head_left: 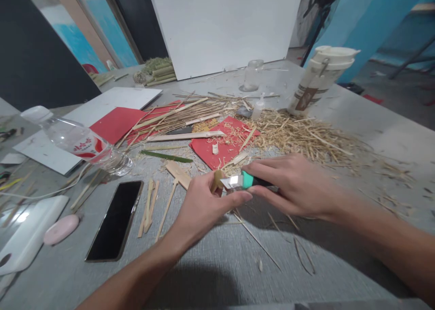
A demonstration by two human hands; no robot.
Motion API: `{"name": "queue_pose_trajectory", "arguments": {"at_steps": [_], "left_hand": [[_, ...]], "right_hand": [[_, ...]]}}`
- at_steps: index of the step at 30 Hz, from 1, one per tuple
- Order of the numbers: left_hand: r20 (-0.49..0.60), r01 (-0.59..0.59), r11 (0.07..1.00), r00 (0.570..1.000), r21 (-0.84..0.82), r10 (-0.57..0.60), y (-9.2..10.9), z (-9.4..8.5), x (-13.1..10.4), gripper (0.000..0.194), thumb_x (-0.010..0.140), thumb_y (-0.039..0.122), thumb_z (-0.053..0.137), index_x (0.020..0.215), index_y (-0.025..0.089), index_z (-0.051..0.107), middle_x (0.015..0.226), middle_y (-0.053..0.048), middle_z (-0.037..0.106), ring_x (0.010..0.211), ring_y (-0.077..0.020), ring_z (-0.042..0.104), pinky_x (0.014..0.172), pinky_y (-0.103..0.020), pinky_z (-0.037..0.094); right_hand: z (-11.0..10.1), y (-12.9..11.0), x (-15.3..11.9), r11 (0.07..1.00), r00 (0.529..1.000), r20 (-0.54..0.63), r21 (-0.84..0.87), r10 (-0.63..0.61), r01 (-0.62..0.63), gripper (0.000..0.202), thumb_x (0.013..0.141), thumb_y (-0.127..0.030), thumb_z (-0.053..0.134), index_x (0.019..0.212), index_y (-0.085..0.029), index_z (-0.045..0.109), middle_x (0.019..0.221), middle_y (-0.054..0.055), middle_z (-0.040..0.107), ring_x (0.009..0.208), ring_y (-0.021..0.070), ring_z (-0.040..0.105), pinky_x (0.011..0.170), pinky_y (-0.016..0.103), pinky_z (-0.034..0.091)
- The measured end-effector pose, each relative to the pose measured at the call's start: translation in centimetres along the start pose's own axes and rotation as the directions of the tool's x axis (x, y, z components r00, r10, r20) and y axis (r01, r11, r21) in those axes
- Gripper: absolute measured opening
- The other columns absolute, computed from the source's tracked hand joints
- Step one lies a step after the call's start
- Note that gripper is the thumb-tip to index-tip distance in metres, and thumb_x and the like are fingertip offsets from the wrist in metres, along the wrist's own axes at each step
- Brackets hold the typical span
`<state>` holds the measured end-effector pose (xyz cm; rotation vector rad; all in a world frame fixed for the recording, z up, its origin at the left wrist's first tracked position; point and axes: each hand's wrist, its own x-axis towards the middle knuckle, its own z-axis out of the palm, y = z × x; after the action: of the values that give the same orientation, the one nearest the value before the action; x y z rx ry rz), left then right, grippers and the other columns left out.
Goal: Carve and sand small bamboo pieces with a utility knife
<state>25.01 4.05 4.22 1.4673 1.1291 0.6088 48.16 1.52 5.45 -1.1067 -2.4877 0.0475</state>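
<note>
L hand point(204, 205): pinching small tan bamboo piece point(216, 180), just above grey table point(217, 264)
R hand point(295, 187): clamped on teal-handled utility knife point(245, 181), blade at piece
Risk: blade probably slips off thin piece → cuts L fingertips point(245, 196)

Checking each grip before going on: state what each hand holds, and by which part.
The right hand holds a utility knife by its green-and-black handle, blade end toward the left. The left hand pinches a small bamboo piece by its lower end, at the blade.
</note>
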Motion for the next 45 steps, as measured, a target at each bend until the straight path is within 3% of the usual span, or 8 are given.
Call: {"name": "queue_pose_trajectory", "arguments": {"at_steps": [7, 12, 15, 18, 23, 27, 37, 45], "left_hand": [[0.018, -0.019, 0.994, 1.0, 0.11, 0.017, 0.19, -0.04, -0.1, 0.044, 0.078, 0.059, 0.083, 0.086, 0.021, 0.062, 0.069, 0.004, 0.053, 0.06, -0.0125, 0.042, 0.056, -0.028, 0.027], [0.018, -0.07, 0.988, 0.998, 0.137, 0.068, 0.18, -0.15, -0.11, 0.043, 0.083, 0.059, 0.08, 0.079, 0.021, 0.061, 0.067, 0.004, 0.05, 0.061, -0.0134, 0.041, 0.057, -0.029, 0.027], [0.032, -0.08, 0.993, 0.996, 0.082, 0.077, 0.05, 0.01, -0.15, 0.05, 0.085, 0.061, 0.077, 0.07, 0.023, 0.05, 0.064, 0.005, 0.04, 0.06, -0.0126, 0.032, 0.056, -0.03, 0.024], [-0.025, -0.063, 0.995, 0.998, 0.078, 0.065, -0.2, 0.11, 0.04, 0.057, 0.09, 0.062, 0.071, 0.064, 0.023, 0.038, 0.065, 0.006, 0.031, 0.062, -0.0122, 0.027, 0.058, -0.03, 0.021], [-0.017, -0.004, 1.0, 1.0, -0.019, 0.004, -0.33, -0.16, 0.53, 0.046, 0.077, 0.056, 0.083, 0.075, 0.021, 0.053, 0.069, 0.005, 0.045, 0.066, -0.0126, 0.038, 0.061, -0.029, 0.029], [0.01, -0.005, 0.999, 1.0, 0.033, 0.005, -0.15, -0.21, 0.46, 0.047, 0.074, 0.059, 0.086, 0.082, 0.02, 0.061, 0.07, 0.004, 0.051, 0.064, -0.0128, 0.041, 0.059, -0.029, 0.029], [0.038, -0.081, 0.991, 0.996, 0.11, 0.077, -0.48, -0.23, 0.23, 0.045, 0.08, 0.061, 0.08, 0.09, 0.022, 0.061, 0.065, 0.007, 0.047, 0.059, -0.0119, 0.038, 0.057, -0.028, 0.029], [0.044, -0.108, 0.994, 0.993, 0.034, 0.107, -0.13, -0.13, -0.21, 0.044, 0.085, 0.059, 0.079, 0.077, 0.021, 0.059, 0.066, 0.005, 0.045, 0.061, -0.0126, 0.036, 0.057, -0.029, 0.027]], "right_hand": [[0.11, 0.15, 0.05, 0.999, 0.998, 0.065, 0.046, 0.005, -0.008, 0.039, 0.115, -0.047, 0.041, 0.099, -0.018, 0.062, 0.08, 0.002, 0.064, 0.062, 0.0115, 0.049, 0.061, 0.031, 0.022], [0.07, 0.23, 0.02, 0.997, 0.995, 0.094, 0.067, 0.016, -0.022, 0.042, 0.115, -0.05, 0.038, 0.099, -0.018, 0.06, 0.082, 0.003, 0.066, 0.062, 0.0113, 0.05, 0.061, 0.03, 0.022], [0.12, 0.12, 0.04, 0.999, 0.998, 0.062, 0.022, 0.023, -0.025, 0.043, 0.116, -0.05, 0.037, 0.097, -0.018, 0.059, 0.079, 0.002, 0.065, 0.06, 0.0115, 0.049, 0.06, 0.03, 0.022], [0.16, -0.03, 0.05, 0.995, 0.995, 0.022, -0.041, 0.093, -0.092, 0.044, 0.116, -0.05, 0.036, 0.099, -0.018, 0.06, 0.079, 0.002, 0.064, 0.059, 0.0121, 0.05, 0.059, 0.031, 0.021], [0.27, -0.2, 0.1, 0.995, 0.995, 0.022, -0.022, 0.101, -0.1, 0.043, 0.115, -0.049, 0.037, 0.099, -0.018, 0.061, 0.079, 0.003, 0.065, 0.06, 0.0124, 0.051, 0.059, 0.031, 0.021], [0.4, -0.26, 0.22, 0.997, 0.995, 0.063, 0.029, 0.071, -0.073, 0.043, 0.115, -0.049, 0.037, 0.097, -0.018, 0.061, 0.079, 0.003, 0.066, 0.058, 0.0115, 0.049, 0.059, 0.032, 0.019], [0.12, -0.02, 0.04, 0.996, 0.996, 0.086, 0.083, 0.008, -0.015, 0.042, 0.116, -0.049, 0.038, 0.1, -0.018, 0.062, 0.079, 0.002, 0.066, 0.057, 0.0108, 0.048, 0.059, 0.031, 0.021], [0.18, -0.41, 0.12, 1.0, 0.999, 0.035, 0.006, 0.008, -0.008, 0.044, 0.117, -0.049, 0.036, 0.102, -0.018, 0.063, 0.082, 0.003, 0.069, 0.06, 0.0121, 0.053, 0.059, 0.031, 0.021]]}}
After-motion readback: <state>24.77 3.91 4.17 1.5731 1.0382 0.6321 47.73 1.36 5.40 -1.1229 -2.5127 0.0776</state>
